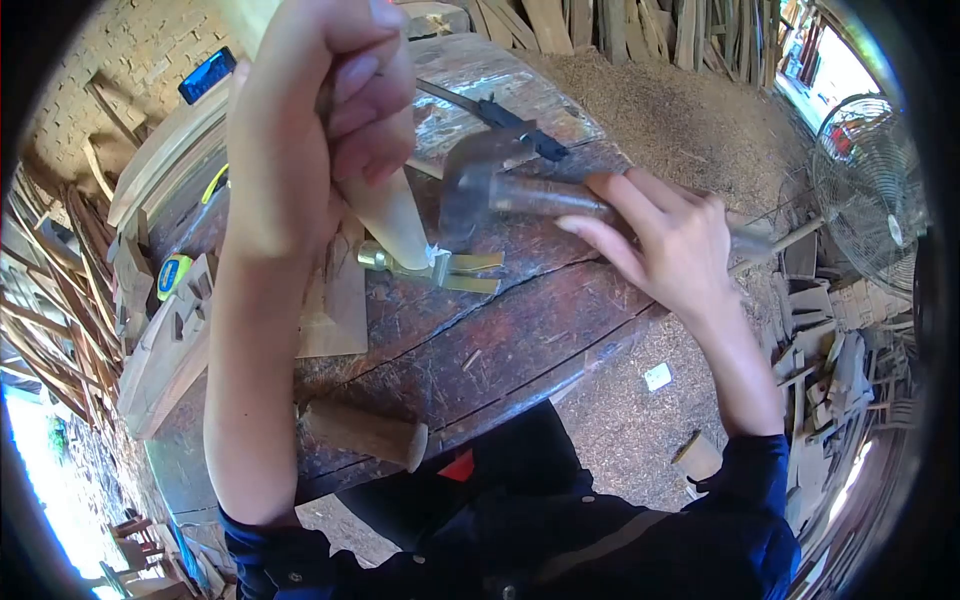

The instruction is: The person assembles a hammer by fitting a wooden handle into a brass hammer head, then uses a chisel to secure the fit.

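Note:
My left hand (350,110) is raised close to the camera, its fingers curled around a pale tapered piece of wood (395,222). The lower end of that wood comes down at a brass-coloured metal piece (472,284) with two prongs, lying on the worn tabletop (470,370). In my right hand (665,240) is a hammer (545,196), gripped by its handle. The slightly blurred dark head hangs over the table, just right of the tapered wood. Below my left forearm, a flat wooden board (335,320) is partly covered.
A short wooden block (370,435) lies at the near table edge. Behind the hammer rests a black clamp-like tool (520,128). On the left are a tape measure (172,275) and a phone (205,75). A fan (868,190) stands right, with wood scraps below it.

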The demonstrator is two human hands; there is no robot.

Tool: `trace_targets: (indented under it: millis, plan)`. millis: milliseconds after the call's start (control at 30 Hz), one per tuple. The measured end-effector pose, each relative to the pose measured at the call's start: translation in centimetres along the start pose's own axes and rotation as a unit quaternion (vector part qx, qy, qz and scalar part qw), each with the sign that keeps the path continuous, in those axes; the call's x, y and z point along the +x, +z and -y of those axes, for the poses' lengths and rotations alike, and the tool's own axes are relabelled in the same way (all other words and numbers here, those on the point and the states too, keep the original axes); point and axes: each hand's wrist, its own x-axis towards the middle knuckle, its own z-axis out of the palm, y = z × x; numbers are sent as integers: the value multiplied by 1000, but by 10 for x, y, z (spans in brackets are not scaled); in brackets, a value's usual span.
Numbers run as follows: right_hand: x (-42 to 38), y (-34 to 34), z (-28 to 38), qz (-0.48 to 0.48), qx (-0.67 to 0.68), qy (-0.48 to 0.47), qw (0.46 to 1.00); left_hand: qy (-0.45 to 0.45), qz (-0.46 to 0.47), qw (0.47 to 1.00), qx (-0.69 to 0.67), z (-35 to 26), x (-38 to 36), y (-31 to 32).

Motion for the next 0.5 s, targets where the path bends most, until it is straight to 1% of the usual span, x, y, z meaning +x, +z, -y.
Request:
trace_targets:
  millis: [67, 133, 167, 200, 233, 300, 367, 433, 467, 500]
  plan:
    - [0, 4, 6, 78, 54, 98, 991, -15, -34, 999, -3, -4, -1, 4]
    - [0, 8, 12, 155, 105, 194, 963, -2, -5, 1000, -24, -6, 0, -7]
    - [1, 8, 13, 165, 128, 199, 957, 7, 2, 999, -36, -12, 1, -16]
    - [3, 6, 13, 168, 127, 184, 960, 16, 9, 999, -47, -18, 0, -25]
    - [3, 5, 13, 170, 128, 173, 962, 66, 13, 996, -56, -36, -2, -36]
    - [2, 10, 20, 157, 130, 142, 969, 124, 89, 978, -142, -83, -13, -58]
    - [2, 18, 23, 125, 119, 94, 980, 192, 127, 968, -103, -123, -30, -70]
    - [11, 15, 23, 132, 101, 77, 983, 147, 255, 951, -88, -153, -23, -92]
    - [17, 14, 25, 136, 95, 66, 984, 146, 249, 955, -71, -158, -32, -99]
    - [23, 13, 28, 116, 88, 54, 988, 145, 243, 958, -54, -162, -41, -96]
